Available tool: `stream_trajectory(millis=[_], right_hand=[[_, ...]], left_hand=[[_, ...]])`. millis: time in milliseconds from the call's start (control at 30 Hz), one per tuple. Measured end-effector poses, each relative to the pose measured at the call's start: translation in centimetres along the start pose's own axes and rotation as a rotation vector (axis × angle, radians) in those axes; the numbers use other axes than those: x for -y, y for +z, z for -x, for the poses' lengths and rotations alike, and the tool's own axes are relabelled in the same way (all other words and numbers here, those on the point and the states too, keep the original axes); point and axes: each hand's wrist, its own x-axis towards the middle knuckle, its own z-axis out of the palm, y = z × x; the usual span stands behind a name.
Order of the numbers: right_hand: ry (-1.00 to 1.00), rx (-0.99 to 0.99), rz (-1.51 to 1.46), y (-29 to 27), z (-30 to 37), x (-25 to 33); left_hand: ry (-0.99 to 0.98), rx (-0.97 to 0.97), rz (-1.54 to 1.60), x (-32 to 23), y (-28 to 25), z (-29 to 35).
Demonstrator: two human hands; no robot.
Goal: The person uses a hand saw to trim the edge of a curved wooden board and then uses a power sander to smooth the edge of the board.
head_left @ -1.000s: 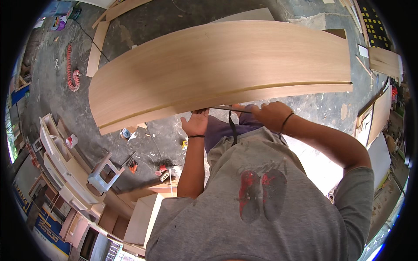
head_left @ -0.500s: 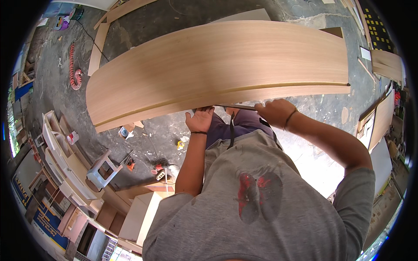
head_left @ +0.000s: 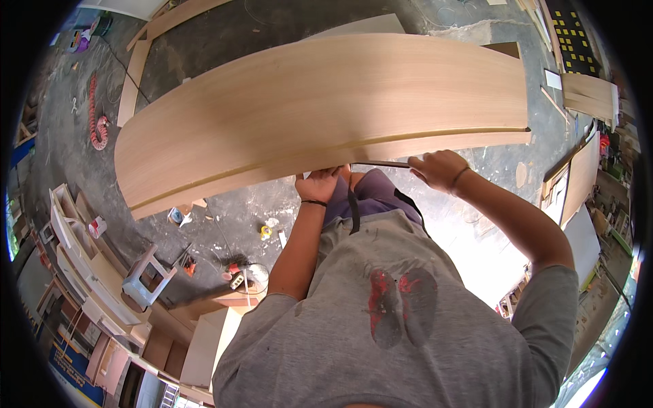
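A long pale wooden board with a groove along its near side lies across in front of me. My left hand is at the middle of its near edge, fingers curled in and partly hidden under the edge; what they grip cannot be made out. My right hand is closed round the right end of a thin, straight dark strip, just off the board's near edge. The strip runs left toward my left hand, where its far end is hard to see.
On the grey floor lie a coiled red hose, a yellow tape roll and a power strip. A grey stool and stacked pale panels stand at left. More boards lean at right.
My left hand has gone from open, palm up, to curled fingers at the board's edge. My right hand has shifted slightly, still holding the strip. The whole view has moved a little.
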Motion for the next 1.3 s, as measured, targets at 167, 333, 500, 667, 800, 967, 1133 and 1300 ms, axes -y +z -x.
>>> stream_trajectory(millis=[167,333,500,667,800,967,1133,1300], right_hand=[[-0.024,-0.086,-0.022,3.4,-3.7,-0.2],[-0.025,-0.038,-0.037,1.3,2.7,-2.4],[-0.087,-0.021,-0.02,2.9,-1.1,-5.9],[-0.149,-0.021,-0.082,4.4,-1.4,-6.3],[-0.068,0.011,-0.083,2.6,5.6,-10.2],[-0.152,0.02,-0.06,3.8,1.9,-12.5],[-0.175,-0.104,-0.139,6.2,2.4,-13.0],[-0.097,0.013,-0.038,5.8,6.5,-16.4]], left_hand=[[0.01,0.337,0.068,-0.3,1.3,-3.3],[0.06,-0.071,-0.03,5.2,2.6,1.9],[0.148,0.027,-0.096,4.6,-3.6,-3.2],[0.067,0.56,0.034,5.0,-3.3,-4.2],[0.194,-0.13,-0.112,12.4,2.1,-1.6],[0.201,0.001,-0.039,10.4,-3.7,-4.3],[0.272,-0.087,-0.155,12.9,-1.2,-5.6],[0.192,-0.167,-0.116,18.7,2.5,-4.6]])
